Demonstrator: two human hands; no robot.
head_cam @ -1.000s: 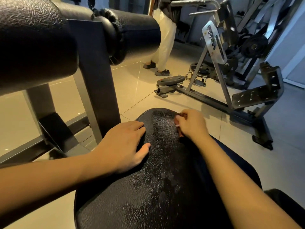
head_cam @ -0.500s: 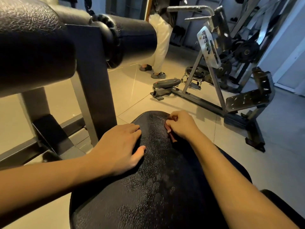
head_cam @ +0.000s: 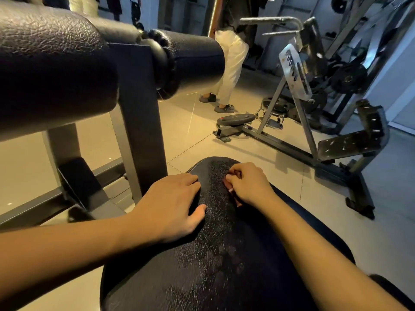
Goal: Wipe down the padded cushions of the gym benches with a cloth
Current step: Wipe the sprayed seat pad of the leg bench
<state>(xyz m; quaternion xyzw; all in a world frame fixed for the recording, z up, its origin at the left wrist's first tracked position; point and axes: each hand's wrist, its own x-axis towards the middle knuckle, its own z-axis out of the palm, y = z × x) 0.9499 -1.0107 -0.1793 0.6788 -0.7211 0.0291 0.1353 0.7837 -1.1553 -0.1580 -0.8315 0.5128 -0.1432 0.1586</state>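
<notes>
A black textured bench cushion [head_cam: 213, 265] runs from the bottom of the view up to the middle, with damp-looking speckles along its centre. My left hand [head_cam: 170, 205] rests on the cushion's left edge, fingers relaxed and thumb on the top surface. Near the far end of the cushion, my right hand [head_cam: 251, 185] is curled and pinches a small reddish cloth [head_cam: 238, 203] against the padding. Most of the cloth is hidden under the hand.
A thick black roller pad [head_cam: 51, 70] on a dark steel post [head_cam: 139, 122] stands close on the left. Beyond the cushion, a grey machine frame [head_cam: 296, 70] with a weight plate [head_cam: 235, 118] sits on the tiled floor. A person in pale trousers [head_cam: 231, 61] stands further back.
My right hand with the cloth has slid slightly toward me on the cushion. My left hand stays on the left edge. My head has shifted a little.
</notes>
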